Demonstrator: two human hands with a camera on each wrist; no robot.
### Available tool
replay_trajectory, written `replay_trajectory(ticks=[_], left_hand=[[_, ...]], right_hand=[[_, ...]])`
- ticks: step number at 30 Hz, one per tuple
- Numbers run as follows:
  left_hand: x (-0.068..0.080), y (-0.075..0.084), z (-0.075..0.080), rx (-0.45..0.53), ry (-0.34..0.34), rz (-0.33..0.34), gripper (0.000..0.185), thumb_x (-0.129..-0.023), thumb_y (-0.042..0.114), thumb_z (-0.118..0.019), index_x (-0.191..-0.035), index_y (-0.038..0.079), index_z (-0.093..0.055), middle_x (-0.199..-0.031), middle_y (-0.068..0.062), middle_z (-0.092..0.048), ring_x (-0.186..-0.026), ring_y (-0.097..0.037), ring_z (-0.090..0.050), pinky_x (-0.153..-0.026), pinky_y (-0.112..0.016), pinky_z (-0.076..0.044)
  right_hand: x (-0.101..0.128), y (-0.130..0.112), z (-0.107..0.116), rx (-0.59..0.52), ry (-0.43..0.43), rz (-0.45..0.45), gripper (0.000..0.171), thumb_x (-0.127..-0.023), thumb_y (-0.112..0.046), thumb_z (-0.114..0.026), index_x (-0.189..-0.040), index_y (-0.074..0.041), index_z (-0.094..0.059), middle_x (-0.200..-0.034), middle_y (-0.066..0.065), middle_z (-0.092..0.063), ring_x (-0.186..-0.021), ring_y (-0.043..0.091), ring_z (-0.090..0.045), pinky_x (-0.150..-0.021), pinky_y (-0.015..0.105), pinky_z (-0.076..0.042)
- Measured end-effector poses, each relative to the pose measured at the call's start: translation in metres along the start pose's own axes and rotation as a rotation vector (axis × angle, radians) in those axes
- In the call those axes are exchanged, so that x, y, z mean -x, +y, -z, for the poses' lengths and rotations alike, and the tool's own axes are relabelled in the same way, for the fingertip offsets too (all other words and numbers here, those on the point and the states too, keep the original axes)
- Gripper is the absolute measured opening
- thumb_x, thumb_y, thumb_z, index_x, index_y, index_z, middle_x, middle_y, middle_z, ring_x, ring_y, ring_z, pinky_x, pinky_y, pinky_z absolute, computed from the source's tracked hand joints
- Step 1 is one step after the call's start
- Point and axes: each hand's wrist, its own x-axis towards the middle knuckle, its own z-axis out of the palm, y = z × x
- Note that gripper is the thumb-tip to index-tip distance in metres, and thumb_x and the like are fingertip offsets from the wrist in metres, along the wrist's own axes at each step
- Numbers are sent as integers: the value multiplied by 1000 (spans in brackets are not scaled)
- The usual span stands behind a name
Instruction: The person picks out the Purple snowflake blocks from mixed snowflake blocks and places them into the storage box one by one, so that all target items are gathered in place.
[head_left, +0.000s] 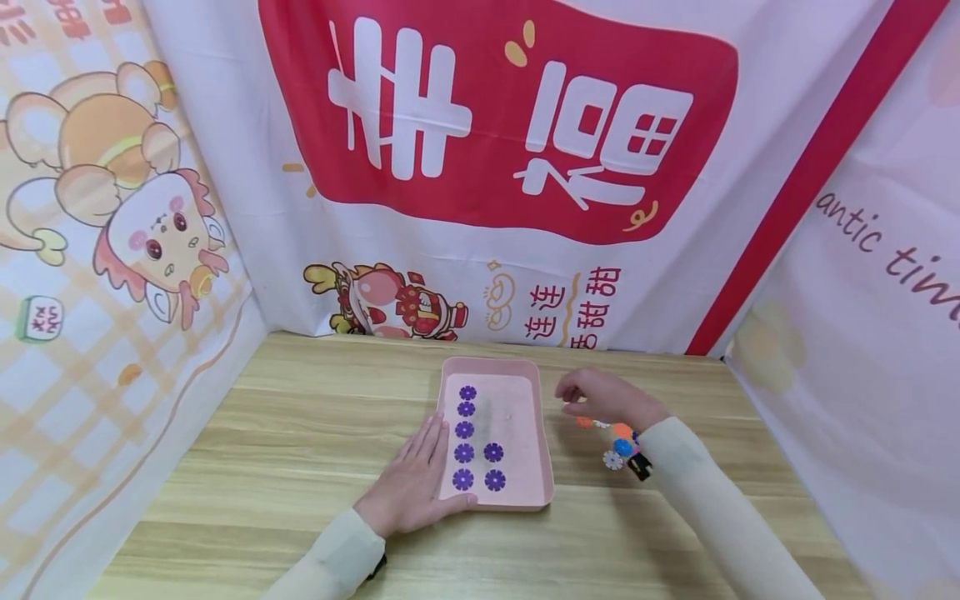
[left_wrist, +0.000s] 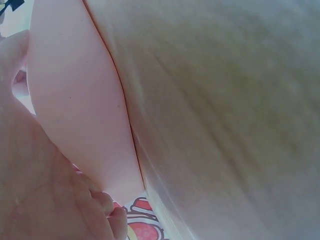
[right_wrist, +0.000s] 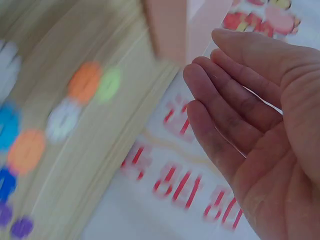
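Observation:
A pink tray lies on the wooden table, with several purple flower-shaped discs lined up in two columns inside it. My left hand lies flat on the table against the tray's left edge, thumb at its front-left corner. In the left wrist view that hand sits beside the tray's wall. My right hand hovers just right of the tray with relaxed fingers. The right wrist view shows its palm empty. Loose discs in orange, blue and white lie under that wrist.
Printed cloth walls close in the table at the back and both sides. The loose discs show blurred in the right wrist view, next to the tray's corner. Bare wood extends left of the tray.

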Motion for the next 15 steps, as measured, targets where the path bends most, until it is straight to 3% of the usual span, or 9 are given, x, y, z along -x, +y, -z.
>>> replay_trajectory(ticks=[7,15], left_hand=[[0,0,1,4,-3,-3,117,-94,79,-53,-167,-4,-15,-177,-23,-6,-166,-42,-8,-134,-57,-18],[1,2,3,-1,0,-7,116,-95,78,-54,-166,-6,-16,-176,-25,-8,-165,-43,-9,-134,-56,-19]], right_hand=[[37,60,15,-3,14,-154,22,-98,-12,-75,-119,-5,-75,-115,14,-76,-101,21,-71,-95,47,-63],[71,109,18,54,63,-246,25,-95,-8,-76,-117,4,-73,-112,22,-76,-102,33,-72,-95,55,-62]])
